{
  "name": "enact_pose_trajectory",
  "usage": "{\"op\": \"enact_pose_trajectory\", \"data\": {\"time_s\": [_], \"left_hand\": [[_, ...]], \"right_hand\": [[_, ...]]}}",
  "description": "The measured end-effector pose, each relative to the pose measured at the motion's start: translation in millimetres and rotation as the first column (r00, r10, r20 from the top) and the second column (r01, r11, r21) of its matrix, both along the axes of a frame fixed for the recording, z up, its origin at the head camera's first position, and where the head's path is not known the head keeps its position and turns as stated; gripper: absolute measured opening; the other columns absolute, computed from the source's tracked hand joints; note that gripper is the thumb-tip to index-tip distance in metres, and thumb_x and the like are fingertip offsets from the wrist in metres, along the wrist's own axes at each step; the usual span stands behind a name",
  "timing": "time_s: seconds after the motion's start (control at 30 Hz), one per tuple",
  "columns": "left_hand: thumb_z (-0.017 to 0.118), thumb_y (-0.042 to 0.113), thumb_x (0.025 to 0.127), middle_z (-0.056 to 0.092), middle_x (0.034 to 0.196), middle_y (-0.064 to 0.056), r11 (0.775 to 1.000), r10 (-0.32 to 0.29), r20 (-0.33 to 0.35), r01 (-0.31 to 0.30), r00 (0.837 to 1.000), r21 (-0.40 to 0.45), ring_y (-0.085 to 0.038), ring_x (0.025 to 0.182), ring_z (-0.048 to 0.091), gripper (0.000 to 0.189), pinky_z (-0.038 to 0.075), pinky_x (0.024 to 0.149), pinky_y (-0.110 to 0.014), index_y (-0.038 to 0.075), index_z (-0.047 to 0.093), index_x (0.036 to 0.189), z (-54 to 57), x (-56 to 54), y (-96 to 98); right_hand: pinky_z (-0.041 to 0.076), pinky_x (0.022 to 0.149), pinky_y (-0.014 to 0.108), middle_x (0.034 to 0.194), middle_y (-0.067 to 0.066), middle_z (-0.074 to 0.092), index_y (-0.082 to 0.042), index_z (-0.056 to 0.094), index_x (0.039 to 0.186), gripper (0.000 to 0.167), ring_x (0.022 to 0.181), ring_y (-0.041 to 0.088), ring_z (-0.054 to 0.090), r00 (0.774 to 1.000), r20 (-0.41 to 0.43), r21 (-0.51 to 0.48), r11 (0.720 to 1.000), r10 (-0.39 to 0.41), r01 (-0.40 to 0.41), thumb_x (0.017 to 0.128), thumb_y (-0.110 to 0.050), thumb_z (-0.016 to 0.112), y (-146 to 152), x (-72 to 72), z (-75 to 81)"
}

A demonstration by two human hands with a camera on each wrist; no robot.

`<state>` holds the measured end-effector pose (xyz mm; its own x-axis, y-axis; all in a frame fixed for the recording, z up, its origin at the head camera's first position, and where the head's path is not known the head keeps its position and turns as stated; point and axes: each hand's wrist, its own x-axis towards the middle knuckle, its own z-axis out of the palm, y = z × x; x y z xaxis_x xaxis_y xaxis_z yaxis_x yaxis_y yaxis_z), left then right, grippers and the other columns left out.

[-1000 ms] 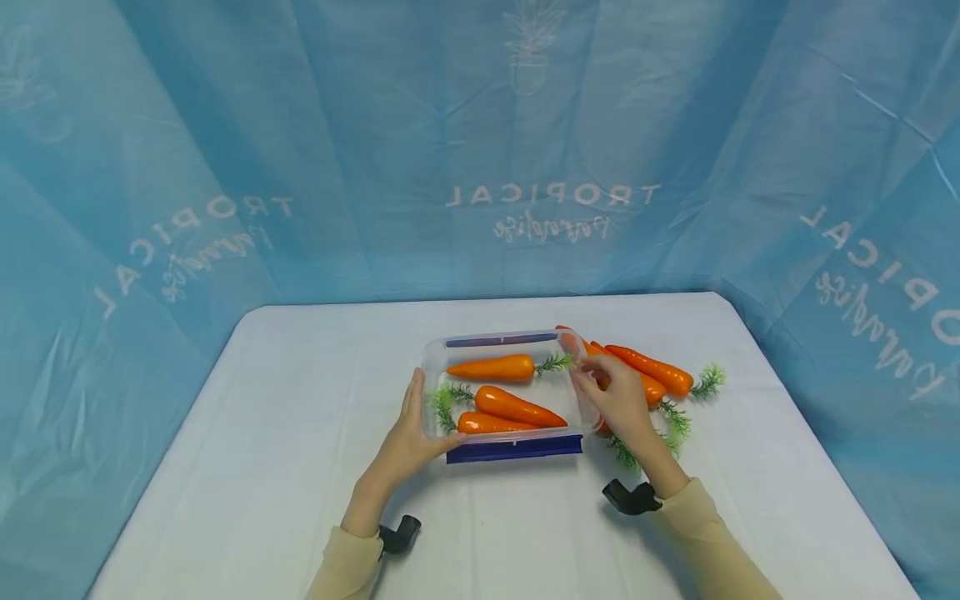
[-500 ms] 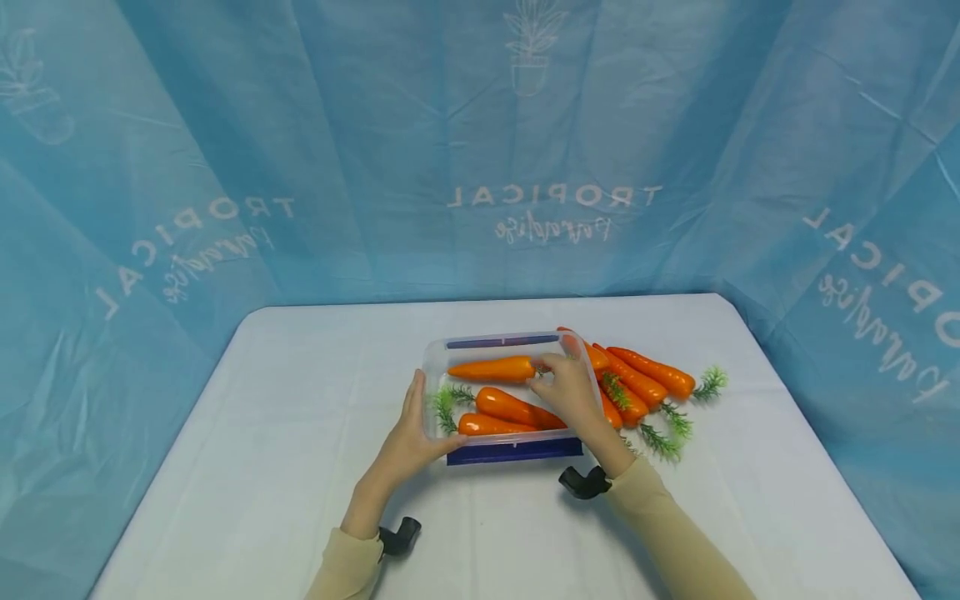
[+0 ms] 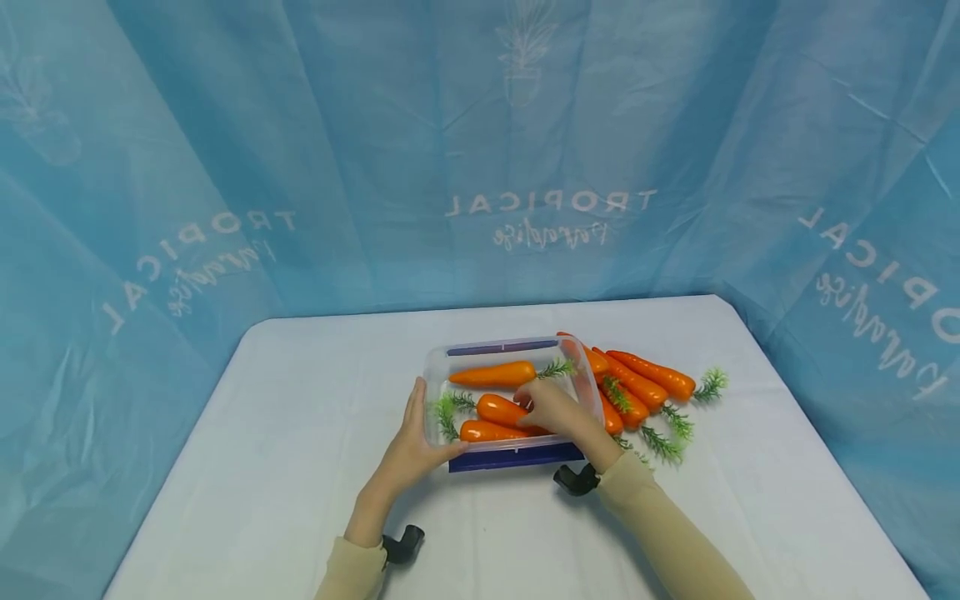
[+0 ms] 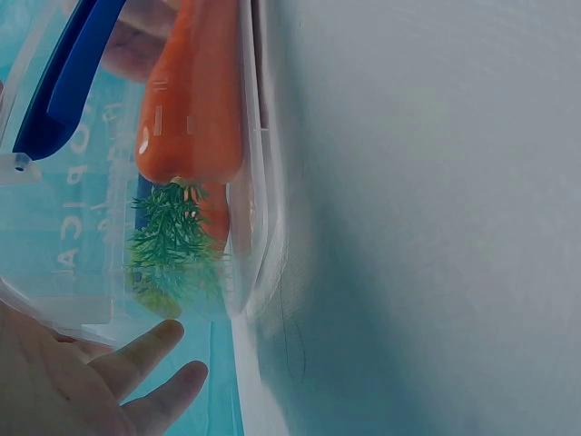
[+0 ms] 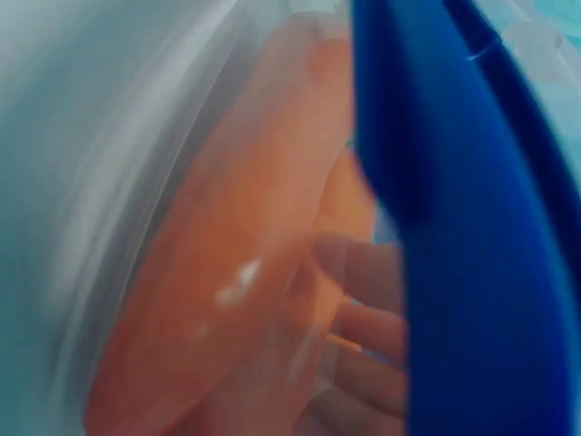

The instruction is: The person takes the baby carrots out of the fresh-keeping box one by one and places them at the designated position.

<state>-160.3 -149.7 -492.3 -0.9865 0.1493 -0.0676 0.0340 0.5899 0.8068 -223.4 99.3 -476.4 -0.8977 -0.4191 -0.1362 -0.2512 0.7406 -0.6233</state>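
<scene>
In the head view a clear plastic container [image 3: 442,354] with blue side clips sits mid-table. My left hand [image 3: 408,454] rests against its left corner, fingers straight along the wall and thumb on the front rim; the left wrist view shows two straight fingers [image 4: 136,359] by the corner. Inside lie an orange carrot [image 3: 491,375] at the back, a middle carrot [image 3: 497,407] and a front carrot [image 3: 483,431], all with green tops. My right hand [image 3: 558,408] reaches over the right wall and pinches the middle carrot, hiding its tapered end. Its fingers [image 5: 363,272] show through the wall.
Several more carrots [image 3: 633,383] with green tops lie in a pile against the container's right side. The white tabletop [image 3: 315,433] extends around them, and a blue printed curtain [image 3: 375,250] hangs behind the far edge.
My right hand has moved left into the container, from the back carrot's green top to its root end, then forward to the middle carrot. The left hand stays at the corner.
</scene>
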Motion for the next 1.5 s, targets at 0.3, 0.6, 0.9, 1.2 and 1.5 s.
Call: {"op": "enact_pose_trajectory", "data": {"time_s": [0.3, 0.6, 0.9, 1.2, 1.5], "left_hand": [[0.076, 0.05, 0.075, -0.007, 0.162, -0.002, 1.0, 0.0, -0.007, 0.0, 1.0, -0.002, -0.038, 0.146, 0.017, 0.119, 0.026, 0.112, -0.062, 0.026, -0.01, 0.153, -3.1, 1.2, -0.2], [0.077, 0.046, 0.076, -0.008, 0.162, 0.001, 1.0, -0.001, -0.004, 0.001, 1.0, 0.003, -0.035, 0.147, 0.017, 0.117, 0.024, 0.113, -0.061, 0.03, -0.011, 0.152, -2.7, 0.0, -0.6], [0.076, 0.047, 0.076, -0.008, 0.162, 0.001, 1.0, -0.002, 0.0, 0.002, 1.0, -0.005, -0.036, 0.147, 0.015, 0.117, 0.023, 0.113, -0.062, 0.029, -0.01, 0.153, -0.4, 1.4, -0.2], [0.076, 0.046, 0.077, -0.009, 0.162, 0.0, 1.0, 0.0, 0.02, 0.0, 1.0, 0.004, -0.033, 0.148, 0.012, 0.118, 0.021, 0.114, -0.06, 0.027, -0.012, 0.152, -2.7, 2.5, -1.3], [0.075, 0.048, 0.077, -0.009, 0.162, 0.0, 1.0, -0.007, 0.001, 0.007, 1.0, -0.012, -0.032, 0.149, 0.011, 0.117, 0.02, 0.116, -0.058, 0.028, -0.013, 0.152, -0.7, -0.3, -0.8]], "right_hand": [[0.055, 0.086, 0.037, 0.096, 0.01, 0.068, -0.002, 0.067, 0.111, 0.035, 0.085, 0.019, 0.06, 1.0, 0.017, 0.014, 1.0, 0.018, -0.018, 0.078, -0.007, 0.077, 2, 1.1, -4.3], [0.054, 0.079, 0.034, 0.094, 0.007, 0.069, -0.008, 0.069, 0.111, 0.035, 0.08, 0.016, 0.057, 0.995, -0.097, 0.016, 1.0, -0.007, 0.008, 0.076, -0.01, 0.077, 2, 4.3, 3.4], [0.053, 0.093, 0.038, 0.108, 0.006, 0.071, -0.007, 0.069, 0.113, 0.033, 0.096, 0.02, 0.064, 0.976, -0.194, -0.083, 0.993, -0.101, 0.086, 0.081, -0.012, 0.075, 3, 6.6, 3.1], [0.056, 0.085, 0.036, 0.107, 0.008, 0.071, -0.008, 0.07, 0.108, 0.031, 0.091, 0.02, 0.064, 0.93, -0.316, -0.238, 0.965, -0.188, 0.114, 0.079, -0.016, 0.078, 6, 9.7, 12.8], [0.058, 0.078, 0.041, 0.106, 0.015, 0.071, -0.002, 0.069, 0.107, 0.032, 0.087, 0.026, 0.067, 0.835, -0.418, -0.465, 0.874, -0.358, 0.142, 0.077, -0.008, 0.078, 29, 25.3, 38.4]]}}
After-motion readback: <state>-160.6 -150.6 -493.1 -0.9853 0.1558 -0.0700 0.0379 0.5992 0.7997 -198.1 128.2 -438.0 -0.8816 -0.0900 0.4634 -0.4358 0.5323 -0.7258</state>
